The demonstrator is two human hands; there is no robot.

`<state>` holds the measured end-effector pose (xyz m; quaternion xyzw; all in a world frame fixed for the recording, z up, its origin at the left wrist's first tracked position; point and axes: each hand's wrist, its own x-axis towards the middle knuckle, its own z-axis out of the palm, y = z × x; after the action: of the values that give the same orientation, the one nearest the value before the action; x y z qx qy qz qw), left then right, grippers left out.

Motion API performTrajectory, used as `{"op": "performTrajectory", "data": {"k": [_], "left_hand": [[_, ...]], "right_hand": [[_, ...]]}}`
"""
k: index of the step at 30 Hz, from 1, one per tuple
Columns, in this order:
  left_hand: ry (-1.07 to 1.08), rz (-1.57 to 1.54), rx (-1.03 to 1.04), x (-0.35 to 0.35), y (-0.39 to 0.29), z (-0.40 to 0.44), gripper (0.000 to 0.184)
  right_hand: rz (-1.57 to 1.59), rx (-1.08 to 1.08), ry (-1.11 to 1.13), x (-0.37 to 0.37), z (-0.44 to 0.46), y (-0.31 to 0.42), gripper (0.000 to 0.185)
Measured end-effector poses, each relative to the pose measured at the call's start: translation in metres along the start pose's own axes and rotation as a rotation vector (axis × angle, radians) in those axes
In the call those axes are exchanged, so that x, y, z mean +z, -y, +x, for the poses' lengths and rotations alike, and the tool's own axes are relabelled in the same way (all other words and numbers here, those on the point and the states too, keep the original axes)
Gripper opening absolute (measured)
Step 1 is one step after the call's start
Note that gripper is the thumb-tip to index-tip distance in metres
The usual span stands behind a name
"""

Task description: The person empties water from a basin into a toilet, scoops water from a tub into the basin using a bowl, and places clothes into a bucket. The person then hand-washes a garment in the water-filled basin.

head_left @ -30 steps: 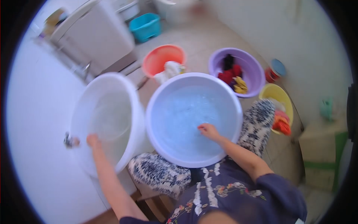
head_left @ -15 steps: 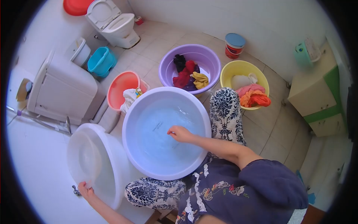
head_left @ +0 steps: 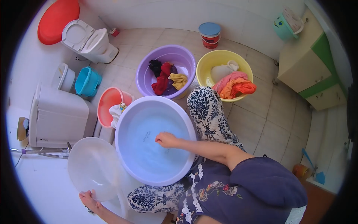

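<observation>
The see-through bowl (head_left: 93, 166) is just left of the big water tub (head_left: 125, 136). The left hand (head_left: 88, 200) is closed on the bowl's edge. The right hand (head_left: 166, 140) is over the big water tub, fingers curled in; I cannot tell if anything is inside. Past the big water tub sit purple and yellow tubs (head_left: 186, 64) with clothes (head_left: 163, 80).

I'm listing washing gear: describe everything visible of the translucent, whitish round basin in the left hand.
The translucent, whitish round basin looks like thin, smooth plastic, with a glint low on it. It is left of the pale lavender plastic basin of water, overlapping the white tub in view. The left hand grips its near edge. Whether it holds water or touches the tub, I cannot tell.
</observation>
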<state>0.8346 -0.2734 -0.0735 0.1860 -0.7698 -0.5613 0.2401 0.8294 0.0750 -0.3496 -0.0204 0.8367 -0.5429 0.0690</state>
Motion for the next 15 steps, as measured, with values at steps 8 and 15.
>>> {"op": "performTrajectory", "data": {"k": [8,15], "left_hand": [[0.135,-0.01,0.182,0.051,-0.002,-0.021,0.02],[0.058,0.289,0.574,0.069,-0.011,-0.042,0.021]], "right_hand": [[-0.058,0.067,0.053,0.009,-0.003,-0.007,0.016],[-0.301,-0.015,0.176,-0.003,-0.005,0.018,0.014]]}}
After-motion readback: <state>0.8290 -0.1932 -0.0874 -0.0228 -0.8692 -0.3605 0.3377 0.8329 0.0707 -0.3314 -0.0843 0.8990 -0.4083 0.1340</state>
